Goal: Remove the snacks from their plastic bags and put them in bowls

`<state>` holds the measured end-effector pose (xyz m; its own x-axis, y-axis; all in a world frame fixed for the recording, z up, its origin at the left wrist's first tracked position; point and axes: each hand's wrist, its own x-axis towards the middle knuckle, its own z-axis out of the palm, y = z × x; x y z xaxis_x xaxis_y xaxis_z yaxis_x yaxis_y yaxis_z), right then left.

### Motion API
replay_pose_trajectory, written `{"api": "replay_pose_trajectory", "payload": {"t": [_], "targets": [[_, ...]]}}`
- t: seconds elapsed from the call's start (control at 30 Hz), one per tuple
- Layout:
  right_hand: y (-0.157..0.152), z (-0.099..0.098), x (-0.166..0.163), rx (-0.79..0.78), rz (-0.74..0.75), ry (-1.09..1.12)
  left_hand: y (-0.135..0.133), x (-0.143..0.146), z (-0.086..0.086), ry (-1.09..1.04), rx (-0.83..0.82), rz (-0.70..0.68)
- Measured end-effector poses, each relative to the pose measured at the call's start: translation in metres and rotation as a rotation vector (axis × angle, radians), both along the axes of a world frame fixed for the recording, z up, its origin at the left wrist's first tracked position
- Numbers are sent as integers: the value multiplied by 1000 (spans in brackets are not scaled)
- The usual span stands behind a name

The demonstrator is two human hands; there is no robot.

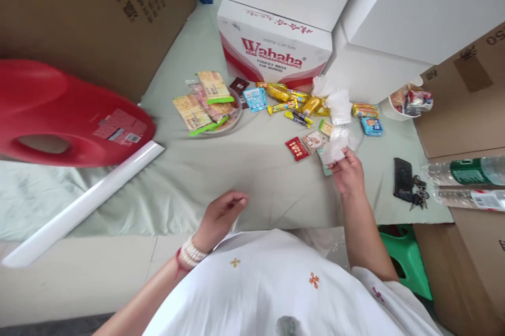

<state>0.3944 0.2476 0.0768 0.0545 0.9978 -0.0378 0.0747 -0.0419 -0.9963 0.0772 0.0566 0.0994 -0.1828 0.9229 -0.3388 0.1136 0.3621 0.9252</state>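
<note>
My right hand (347, 172) pinches the edge of a white translucent packet (334, 151) at the right of the cloth-covered table. Under and beside that packet lie a red sachet (296, 149), a beige sachet (314, 141) and a pale green packet, partly hidden. More white translucent packets (339, 107) are behind it. My left hand (223, 214) hovers at the table's front edge with curled fingers and nothing visible in them. Farther back, a round clear bowl (238, 114) holds cracker packets (215, 86). Between bowl and white packets are a blue packet (255, 99) and several yellow-wrapped snacks (279, 92).
A white Wahaha carton (272, 47) stands at the back. On the left are a red plastic jug (71, 115) and a long white strip (90, 196). To the right sit a white tub of snacks (392, 110), a black case with keys (403, 178) and two plastic bottles (469, 172).
</note>
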Motion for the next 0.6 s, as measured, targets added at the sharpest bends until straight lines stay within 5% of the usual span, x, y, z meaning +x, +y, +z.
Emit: {"api": "replay_pose_trajectory", "payload": {"t": [0.1, 0.23, 0.47, 0.6], "targets": [[-54, 0, -55, -54, 221, 63, 35, 26, 6, -159, 34, -41], [-91, 5, -91, 9, 526, -133, 75, 47, -1, -391, 103, -102], [-88, -1, -69, -78, 310, 48, 70, 31, -22, -565, 43, 154], [-86, 4, -70, -76, 248, 8, 57, 23, -19, -422, 118, 115]]}}
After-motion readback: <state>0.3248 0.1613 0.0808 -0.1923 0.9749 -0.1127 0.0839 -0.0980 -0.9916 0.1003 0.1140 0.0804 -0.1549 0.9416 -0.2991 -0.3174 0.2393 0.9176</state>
